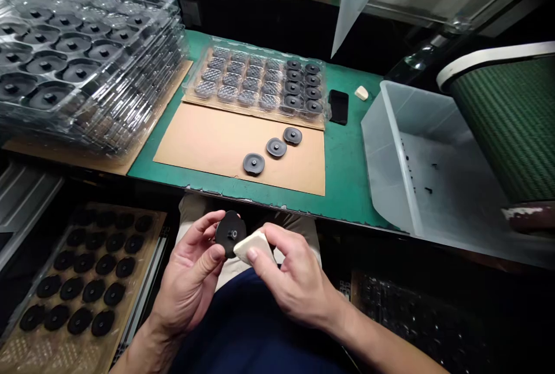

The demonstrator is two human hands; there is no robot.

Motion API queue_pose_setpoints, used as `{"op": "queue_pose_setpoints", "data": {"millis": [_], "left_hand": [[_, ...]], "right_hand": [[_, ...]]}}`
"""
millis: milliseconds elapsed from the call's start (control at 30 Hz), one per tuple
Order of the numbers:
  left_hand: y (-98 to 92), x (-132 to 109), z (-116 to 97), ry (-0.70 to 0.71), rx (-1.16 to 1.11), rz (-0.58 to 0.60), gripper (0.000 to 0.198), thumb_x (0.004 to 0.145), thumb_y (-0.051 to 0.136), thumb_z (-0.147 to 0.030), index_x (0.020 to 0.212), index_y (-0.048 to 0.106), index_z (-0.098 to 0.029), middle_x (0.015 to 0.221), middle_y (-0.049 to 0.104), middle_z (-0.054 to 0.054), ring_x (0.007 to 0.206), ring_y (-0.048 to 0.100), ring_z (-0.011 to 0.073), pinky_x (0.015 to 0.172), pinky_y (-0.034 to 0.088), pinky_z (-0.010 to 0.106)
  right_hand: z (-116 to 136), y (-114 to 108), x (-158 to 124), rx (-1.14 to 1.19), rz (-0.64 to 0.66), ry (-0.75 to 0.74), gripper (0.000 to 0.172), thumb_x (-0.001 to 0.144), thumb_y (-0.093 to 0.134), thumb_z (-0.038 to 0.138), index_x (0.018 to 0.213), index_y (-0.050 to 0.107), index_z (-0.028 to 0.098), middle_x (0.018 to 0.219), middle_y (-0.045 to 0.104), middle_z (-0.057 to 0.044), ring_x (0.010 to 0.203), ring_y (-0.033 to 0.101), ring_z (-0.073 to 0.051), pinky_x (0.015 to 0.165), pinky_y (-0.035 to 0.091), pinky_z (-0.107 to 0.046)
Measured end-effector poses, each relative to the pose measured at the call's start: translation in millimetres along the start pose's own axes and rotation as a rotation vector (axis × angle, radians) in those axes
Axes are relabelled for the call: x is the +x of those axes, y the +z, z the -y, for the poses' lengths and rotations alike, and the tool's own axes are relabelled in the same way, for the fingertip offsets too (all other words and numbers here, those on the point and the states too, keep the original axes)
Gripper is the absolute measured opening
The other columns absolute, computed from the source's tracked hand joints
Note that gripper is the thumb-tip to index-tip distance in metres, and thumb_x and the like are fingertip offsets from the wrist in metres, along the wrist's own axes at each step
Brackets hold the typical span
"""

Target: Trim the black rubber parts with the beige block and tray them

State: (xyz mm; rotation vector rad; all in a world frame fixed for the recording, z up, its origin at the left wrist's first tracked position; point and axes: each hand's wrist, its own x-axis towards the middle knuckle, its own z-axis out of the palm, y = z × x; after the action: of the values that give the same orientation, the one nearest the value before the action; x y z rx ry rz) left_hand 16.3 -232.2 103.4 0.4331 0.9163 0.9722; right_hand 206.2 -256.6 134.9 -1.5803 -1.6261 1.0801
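Observation:
My left hand (191, 276) holds a black round disc part (229, 233) below the table's front edge, over my lap. My right hand (295, 278) grips a small white block (252, 245) and presses it against the disc's right side. Three more black discs (276, 147) lie in a diagonal row on a sheet of cardboard (208, 143) on the green table. Behind them sits a clear blister tray (243, 76) whose right-hand pockets hold black discs.
A tall stack of clear trays (82, 62) with discs fills the left of the table. A tray of black discs (87, 281) sits low at my left. A white plastic bin (390, 148), a black phone (339, 106), a second white block (361, 93) and a green belt (511, 119) are at right.

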Motion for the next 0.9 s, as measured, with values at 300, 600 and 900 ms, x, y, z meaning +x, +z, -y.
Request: {"op": "queue_pose_setpoints", "data": {"millis": [300, 600, 900], "left_hand": [[-10.2, 3, -3, -0.388, 0.081, 0.226, 0.035, 0.100, 0.062, -0.039, 0.124, 0.075, -0.018, 0.112, 0.070, 0.012, 0.092, 0.064, 0.0205, 0.077, 0.063, 0.035], [-12.0, 0, 7, -0.514, -0.076, 0.225, 0.030, 0.099, 0.063, -0.041, 0.104, 0.079, -0.016, 0.090, 0.071, 0.009, 0.077, 0.068, 0.0198, 0.069, 0.064, 0.037], [-4.9, 5, 11, 0.022, 0.074, 0.065, 0.060, 0.071, 0.090, -0.011, 0.126, 0.074, -0.030, 0.119, 0.074, 0.005, 0.104, 0.070, 0.0158, 0.093, 0.057, 0.021]], "right_hand": [[-10, -13, 3, -0.294, 0.043, -0.388, 0.024, 0.103, 0.046, 0.015, 0.117, 0.065, 0.018, 0.100, 0.060, -0.007, 0.089, 0.049, -0.023, 0.083, 0.036, -0.039], [-12, -20, 12, -0.372, 0.169, -0.638, 0.026, 0.111, 0.044, 0.028, 0.119, 0.067, 0.022, 0.105, 0.060, -0.006, 0.095, 0.052, -0.023, 0.087, 0.037, -0.041], [3, 5, 0, 0.016, 0.004, 0.002, 0.024, 0.101, 0.055, 0.026, 0.078, 0.049, 0.020, 0.072, 0.049, 0.003, 0.064, 0.044, -0.012, 0.060, 0.030, -0.029]]}}
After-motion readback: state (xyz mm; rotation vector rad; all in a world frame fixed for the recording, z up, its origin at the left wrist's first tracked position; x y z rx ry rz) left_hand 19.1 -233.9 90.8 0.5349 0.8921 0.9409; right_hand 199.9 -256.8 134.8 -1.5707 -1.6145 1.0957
